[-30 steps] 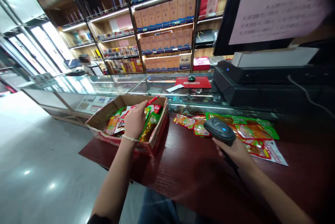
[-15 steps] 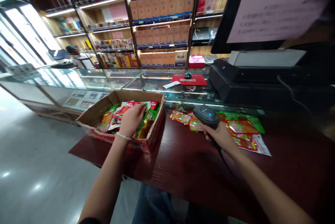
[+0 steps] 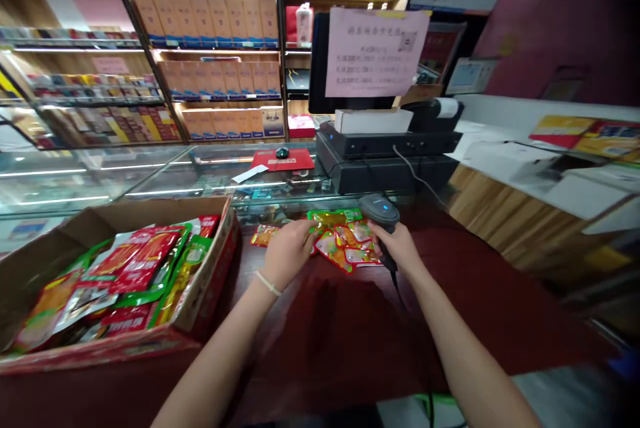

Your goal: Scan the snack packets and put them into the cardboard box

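My right hand [image 3: 399, 249] is wrapped round the grip of a dark handheld barcode scanner [image 3: 381, 211], its cord hanging down. The scanner's head is over the right side of several snack packets [image 3: 345, 251] with red and green edges, lying on the dark red tabletop. My left hand [image 3: 290, 251], fingers curled, is at the left part of this pile and seems to pinch a packet's edge; its fingertips are partly hidden. To the left, an open cardboard box [image 3: 215, 275] holds many more packets [image 3: 145, 261], red, green and silver.
Behind the packets is a glass display counter [image 3: 150, 181] with a red mat [image 3: 300, 160] and a mouse [image 3: 282, 153]. A monitor with a pink paper sign [image 3: 375, 55] stands above a black cash drawer [image 3: 375, 175]. Boxed goods [image 3: 215, 21] fill the back shelves.
My left hand has moved from inside the cardboard box to the packets on the table. The right hand still holds the scanner. The view has turned right.
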The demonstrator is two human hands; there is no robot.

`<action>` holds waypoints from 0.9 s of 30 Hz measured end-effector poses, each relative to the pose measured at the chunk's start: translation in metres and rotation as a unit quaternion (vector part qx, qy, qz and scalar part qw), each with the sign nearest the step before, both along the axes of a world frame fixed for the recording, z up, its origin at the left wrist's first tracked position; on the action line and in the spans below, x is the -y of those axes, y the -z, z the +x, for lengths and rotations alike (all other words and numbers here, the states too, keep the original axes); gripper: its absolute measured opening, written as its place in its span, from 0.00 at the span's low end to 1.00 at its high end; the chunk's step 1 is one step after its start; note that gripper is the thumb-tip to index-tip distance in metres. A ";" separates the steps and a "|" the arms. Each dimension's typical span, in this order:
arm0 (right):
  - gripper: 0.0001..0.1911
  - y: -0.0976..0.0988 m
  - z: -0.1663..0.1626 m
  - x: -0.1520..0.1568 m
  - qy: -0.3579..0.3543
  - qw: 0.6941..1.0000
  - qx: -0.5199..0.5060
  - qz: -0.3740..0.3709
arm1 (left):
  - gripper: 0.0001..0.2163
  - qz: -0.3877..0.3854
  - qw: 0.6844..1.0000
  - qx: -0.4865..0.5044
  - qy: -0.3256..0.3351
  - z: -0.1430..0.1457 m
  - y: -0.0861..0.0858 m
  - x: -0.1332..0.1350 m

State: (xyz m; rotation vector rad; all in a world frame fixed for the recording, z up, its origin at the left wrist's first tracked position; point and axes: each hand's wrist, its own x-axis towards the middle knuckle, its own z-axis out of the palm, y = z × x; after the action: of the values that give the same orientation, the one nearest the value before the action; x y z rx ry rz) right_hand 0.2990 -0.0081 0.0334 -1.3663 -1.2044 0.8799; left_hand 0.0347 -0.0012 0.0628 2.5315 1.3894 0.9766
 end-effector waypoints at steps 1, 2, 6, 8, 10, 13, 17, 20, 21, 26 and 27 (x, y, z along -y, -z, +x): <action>0.21 0.001 0.011 0.000 0.018 1.000 0.004 0.003 | 0.13 -0.010 1.000 -0.006 0.011 0.016 0.008 -0.007; 0.21 0.002 0.022 0.000 0.037 0.999 0.012 0.008 | 0.13 -0.017 0.999 -0.012 0.024 0.032 0.016 -0.013; 0.20 0.005 0.054 0.001 0.092 0.995 0.030 0.039 | 0.13 -0.028 0.995 -0.024 0.092 0.092 0.046 -0.034; 0.20 0.004 0.061 0.002 0.113 0.992 -0.003 0.055 | 0.13 -0.026 0.992 -0.037 0.118 0.118 0.057 -0.043; 0.18 0.002 0.063 0.003 0.129 0.989 -0.047 0.059 | 0.13 -0.022 0.989 -0.060 0.135 0.140 0.066 -0.051; 0.17 -0.002 0.060 0.004 0.150 0.984 -0.078 0.052 | 0.15 -0.028 0.988 -0.097 0.118 0.163 0.071 -0.058; 0.18 -0.005 0.055 0.005 0.157 0.983 -0.080 0.053 | 0.16 -0.061 0.985 -0.149 0.061 0.178 0.069 -0.057; 0.18 -0.002 0.053 0.006 0.144 0.985 -0.076 0.063 | 0.14 -0.081 0.979 -0.177 0.063 0.173 0.064 -0.055; 0.19 -0.001 0.052 0.006 0.139 0.985 -0.075 0.067 | 0.14 -0.083 0.979 -0.172 0.066 0.167 0.063 -0.055; 0.20 0.004 0.044 0.005 0.124 0.989 -0.020 0.077 | 0.15 -0.122 0.992 0.014 0.010 0.112 0.067 -0.059; 0.20 0.005 0.040 0.005 0.115 0.991 0.002 0.073 | 0.15 -0.139 0.987 0.082 -0.003 0.099 0.070 -0.059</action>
State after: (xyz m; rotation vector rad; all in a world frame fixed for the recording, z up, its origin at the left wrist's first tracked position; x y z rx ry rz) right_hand 0.3393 -0.0136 0.0289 -1.3562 -1.0672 0.6145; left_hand 0.1336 0.0576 -0.0070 2.1958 1.3789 0.8992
